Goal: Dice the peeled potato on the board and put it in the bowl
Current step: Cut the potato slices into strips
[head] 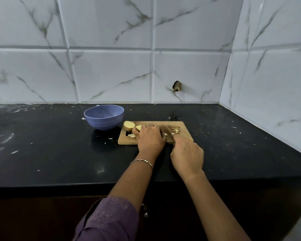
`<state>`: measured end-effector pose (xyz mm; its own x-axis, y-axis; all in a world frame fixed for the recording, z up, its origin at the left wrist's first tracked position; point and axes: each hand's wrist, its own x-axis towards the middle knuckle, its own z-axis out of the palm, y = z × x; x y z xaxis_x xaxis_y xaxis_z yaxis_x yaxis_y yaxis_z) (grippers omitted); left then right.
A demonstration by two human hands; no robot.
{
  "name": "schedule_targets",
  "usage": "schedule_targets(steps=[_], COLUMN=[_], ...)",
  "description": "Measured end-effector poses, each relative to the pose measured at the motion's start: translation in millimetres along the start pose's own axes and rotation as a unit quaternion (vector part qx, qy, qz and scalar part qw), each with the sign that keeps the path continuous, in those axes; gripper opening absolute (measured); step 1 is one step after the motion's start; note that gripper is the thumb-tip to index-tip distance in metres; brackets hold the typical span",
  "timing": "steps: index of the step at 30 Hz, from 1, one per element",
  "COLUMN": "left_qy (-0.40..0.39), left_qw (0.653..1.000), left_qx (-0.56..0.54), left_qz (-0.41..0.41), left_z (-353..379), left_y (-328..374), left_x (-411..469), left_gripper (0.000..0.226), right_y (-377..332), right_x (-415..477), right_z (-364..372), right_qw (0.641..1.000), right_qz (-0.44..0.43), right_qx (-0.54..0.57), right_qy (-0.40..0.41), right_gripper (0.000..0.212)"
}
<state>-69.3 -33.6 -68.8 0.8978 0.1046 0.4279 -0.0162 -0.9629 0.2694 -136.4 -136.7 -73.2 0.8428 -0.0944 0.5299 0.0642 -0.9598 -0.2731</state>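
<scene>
From the head view, mid-dice on the board point(185, 136), with left hand point(150, 139) fingers curled over a potato piece point(138, 128), right hand point(187, 154) gripping the knife point(166, 131), seemingly empty bowl point(103, 121) just beside, needing further cuts before transfer.

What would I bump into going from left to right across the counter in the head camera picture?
Blue bowl → potato half → left hand holding a potato piece → right hand gripping the knife.
</scene>
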Motion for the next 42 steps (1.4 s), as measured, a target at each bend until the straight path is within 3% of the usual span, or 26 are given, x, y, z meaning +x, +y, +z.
schedule_targets(steps=[5,18,31,38,42], left_qy=[0.0,-0.001,0.003,0.004,0.005], left_qw=[1.0,1.0,1.0,1.0,1.0], left_qx=[-0.011,-0.029,-0.004,0.008,0.002], left_qz=[0.01,0.002,-0.005,0.009,0.008], left_z=[1,4,4,0,-1], left_y=[-2,-2,0,0,0], left_x=[1,3,3,0,0], left_gripper=[0.025,0.027,0.027,0.026,0.025], right_y=[3,3,-1,0,2], right_x=[-1,-1,-2,1,3], right_z=[-6,-12,1,1,-1], right_qw=[0.995,0.993,0.998,1.0,0.999], right_qz=[0.012,0.015,-0.056,0.0,0.026], right_qx=[0.095,0.109,0.011,-0.011,0.034], right_qy=[-0.017,-0.038,-0.006,0.002,-0.011], right_gripper=[0.018,0.028,0.024,0.026,0.026])
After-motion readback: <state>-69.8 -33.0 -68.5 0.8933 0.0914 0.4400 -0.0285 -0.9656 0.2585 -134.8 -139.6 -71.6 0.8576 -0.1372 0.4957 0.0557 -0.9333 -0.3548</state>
